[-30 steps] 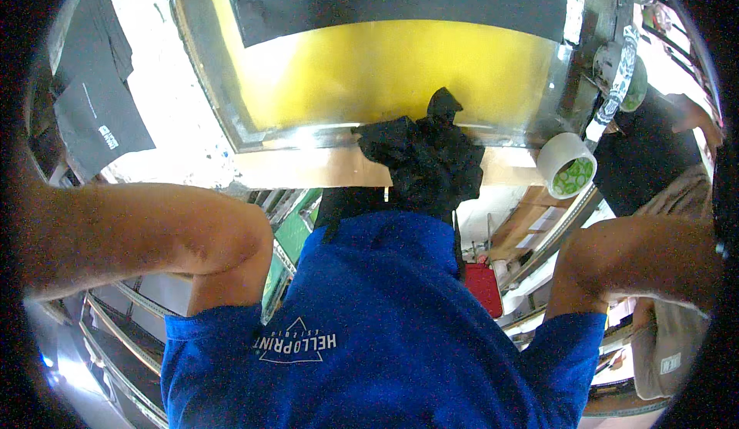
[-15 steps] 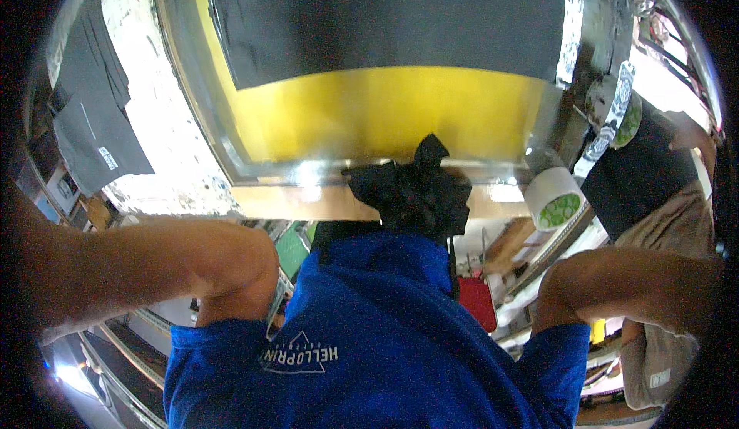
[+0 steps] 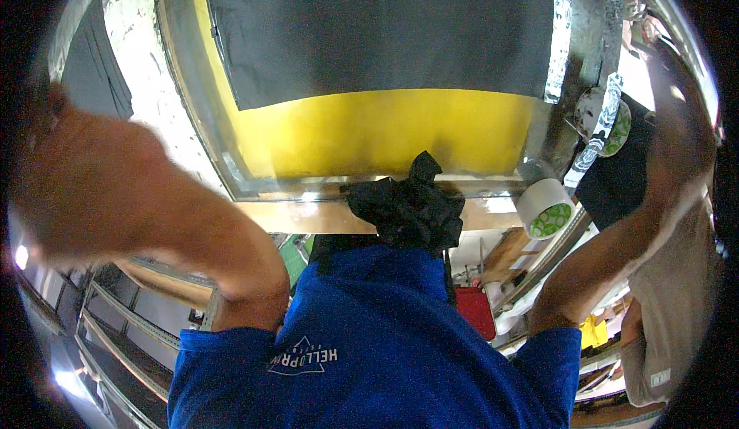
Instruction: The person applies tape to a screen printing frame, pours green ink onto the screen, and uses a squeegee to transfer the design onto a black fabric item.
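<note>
My left hand [image 3: 65, 136], smeared by motion at the left rim, is raised beside a dark grey cloth piece [image 3: 92, 63]; its fingers cannot be made out. On the right, my right forearm [image 3: 589, 275] stretches up toward the rim, overlapping another person's clothing. The right hand's fingers are too dark and blurred to read. In front of me a large dark grey sheet [image 3: 385, 36] covers most of a yellow panel [image 3: 369, 133] set in a metal-edged frame [image 3: 223, 140]. A white strip with dark patterning [image 3: 559, 40] runs along the sheet's right side.
A white tape roll [image 3: 543, 207] with a green-patterned inside stands at the frame's near right corner, with a similar roll [image 3: 616, 130] beyond. Crumpled black material [image 3: 408, 210] sits against my chest. A person in a brown-grey shirt [image 3: 670, 298] is close at right. Metal shelving [image 3: 131, 317] stands lower left.
My left arm has risen toward the far left, and my right forearm has swung upward. The lower dark cloth piece with a white label no longer shows at left.
</note>
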### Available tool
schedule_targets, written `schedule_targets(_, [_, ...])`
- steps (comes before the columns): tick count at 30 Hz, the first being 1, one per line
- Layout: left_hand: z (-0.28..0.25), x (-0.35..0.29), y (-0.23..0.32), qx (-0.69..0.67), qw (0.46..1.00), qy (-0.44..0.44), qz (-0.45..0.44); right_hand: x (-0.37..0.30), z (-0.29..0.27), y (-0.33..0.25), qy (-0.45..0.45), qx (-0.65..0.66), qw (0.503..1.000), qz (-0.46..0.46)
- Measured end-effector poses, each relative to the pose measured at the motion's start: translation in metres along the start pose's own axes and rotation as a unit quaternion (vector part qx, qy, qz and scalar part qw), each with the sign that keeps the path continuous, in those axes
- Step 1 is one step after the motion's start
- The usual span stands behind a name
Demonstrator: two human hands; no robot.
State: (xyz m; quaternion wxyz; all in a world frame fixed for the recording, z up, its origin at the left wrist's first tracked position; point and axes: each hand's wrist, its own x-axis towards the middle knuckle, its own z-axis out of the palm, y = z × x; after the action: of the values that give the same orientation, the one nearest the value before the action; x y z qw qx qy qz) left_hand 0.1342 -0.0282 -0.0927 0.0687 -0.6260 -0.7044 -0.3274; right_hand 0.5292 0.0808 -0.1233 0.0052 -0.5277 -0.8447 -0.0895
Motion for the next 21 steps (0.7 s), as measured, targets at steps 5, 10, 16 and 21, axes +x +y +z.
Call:
schedule_targets(5, [0.081, -0.003, 0.057, -0.089, 0.990, -0.102, 0.035, 0.045, 0.050, -0.023, -0.114, 0.127, 0.984, 0.047])
schedule_targets(10, [0.175, 0.000, 0.083, -0.137, 0.979, -0.140, 0.049, 0.059, 0.055, -0.053, -0.075, 0.198, 0.975, 0.072])
schedule_targets(16, [0.214, -0.004, 0.090, -0.075, 0.979, -0.178, 0.060, 0.064, 0.047, -0.076, -0.040, 0.204, 0.977, 0.044])
schedule_targets(21, [0.218, -0.011, 0.094, -0.034, 0.976, -0.206, 0.066, 0.068, 0.067, -0.063, -0.028, 0.239, 0.969, 0.061])
